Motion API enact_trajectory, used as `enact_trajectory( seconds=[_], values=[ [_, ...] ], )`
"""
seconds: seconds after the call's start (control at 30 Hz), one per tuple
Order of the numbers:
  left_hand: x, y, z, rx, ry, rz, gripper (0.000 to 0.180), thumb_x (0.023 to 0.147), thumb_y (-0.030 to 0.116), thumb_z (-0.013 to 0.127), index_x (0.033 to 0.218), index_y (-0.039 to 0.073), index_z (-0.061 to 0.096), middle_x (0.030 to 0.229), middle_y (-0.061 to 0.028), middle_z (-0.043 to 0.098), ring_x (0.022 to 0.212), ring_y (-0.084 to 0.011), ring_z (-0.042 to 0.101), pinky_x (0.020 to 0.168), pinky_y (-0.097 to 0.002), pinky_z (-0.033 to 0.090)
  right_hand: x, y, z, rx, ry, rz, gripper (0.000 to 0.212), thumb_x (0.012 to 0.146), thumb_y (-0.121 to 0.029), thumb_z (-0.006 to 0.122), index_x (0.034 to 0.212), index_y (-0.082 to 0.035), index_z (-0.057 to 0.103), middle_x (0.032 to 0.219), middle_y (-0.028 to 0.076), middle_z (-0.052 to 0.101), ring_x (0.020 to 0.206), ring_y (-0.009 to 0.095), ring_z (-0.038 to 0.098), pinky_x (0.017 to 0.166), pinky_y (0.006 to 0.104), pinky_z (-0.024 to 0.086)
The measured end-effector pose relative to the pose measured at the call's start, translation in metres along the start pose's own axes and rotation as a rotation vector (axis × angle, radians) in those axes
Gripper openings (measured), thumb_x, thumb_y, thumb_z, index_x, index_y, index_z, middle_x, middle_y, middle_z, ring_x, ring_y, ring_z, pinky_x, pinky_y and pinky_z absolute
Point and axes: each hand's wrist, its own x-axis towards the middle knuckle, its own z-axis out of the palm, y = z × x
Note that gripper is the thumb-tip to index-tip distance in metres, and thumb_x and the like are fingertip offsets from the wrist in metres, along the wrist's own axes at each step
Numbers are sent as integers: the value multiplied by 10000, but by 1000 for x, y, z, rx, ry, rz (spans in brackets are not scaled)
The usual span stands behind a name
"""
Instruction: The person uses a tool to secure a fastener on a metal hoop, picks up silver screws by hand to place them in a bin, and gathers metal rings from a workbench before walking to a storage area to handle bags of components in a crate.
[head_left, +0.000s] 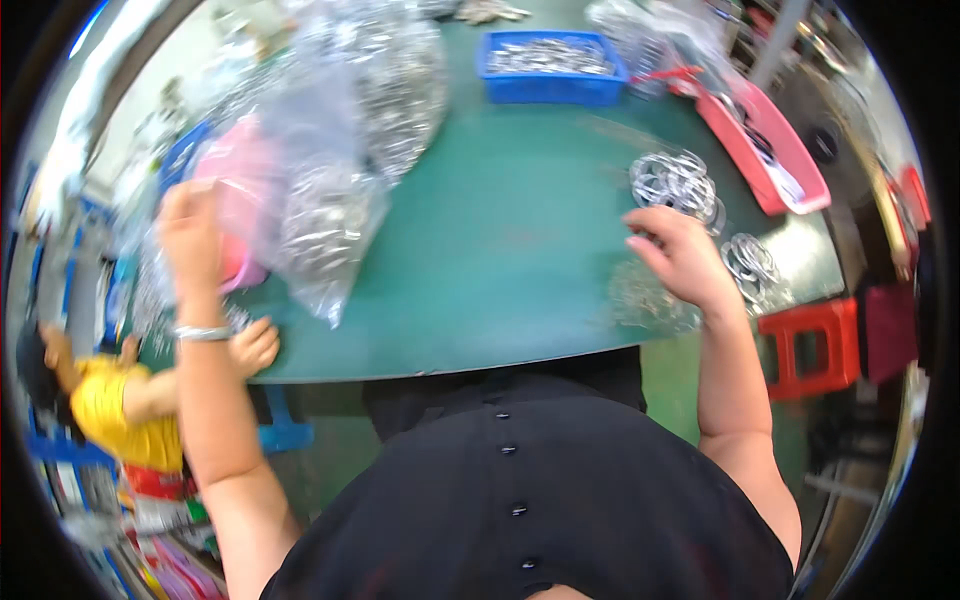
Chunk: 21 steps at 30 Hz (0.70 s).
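Note:
My left hand (190, 240), with a silvery band at its wrist, is raised beside the pink basket (240, 180) at the left. Its fingers are curled closed at the edge of a clear plastic bag (325, 235) with shiny metal pieces inside. Blur hides what the fingers grip. Over the right side of the green table (500, 240), my right hand (685, 255) is half curled, thumb apart from the fingers, and no object shows in it. Just beyond its fingertips lies a pile of silvery metal rings (672, 182). A smaller heap of rings (750, 262) lies to its right.
A blue tray (555, 92) of small metal pieces stands at the far side. Long pink bins (770, 150) are at the far right, with a red stool (815, 345) below. Bulky clear bags (385, 80) fill the far left. A person in yellow (125, 410) reaches in from the left.

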Motion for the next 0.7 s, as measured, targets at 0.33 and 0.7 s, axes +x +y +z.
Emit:
enact_trajectory(
  seconds=[0.33, 0.7],
  values=[
    [54, -46, -24, 128, -210, -319, 181, 836, 174, 558, 786, 1, 544, 713, -3, 508, 655, -68, 426, 589, -215, 367, -22, 91, -65, 13, 302, 496, 252, 717, -93, 614, 938, 24, 580, 790, 126, 608, 691, 180, 587, 660, 297, 471],
    [61, 27, -38, 609, -463, 20, 373, 712, 140, 643, 1042, 8, 531, 1034, -187, 533, 955, -338, 508, 835, -374, 403, 40, 90, -31, -351, -93, 359, 751, 558, -155, 729, 1237, -125, 409, 1297, 183, 335, 1156, 350, 370, 943, 408, 339]
  ],
)
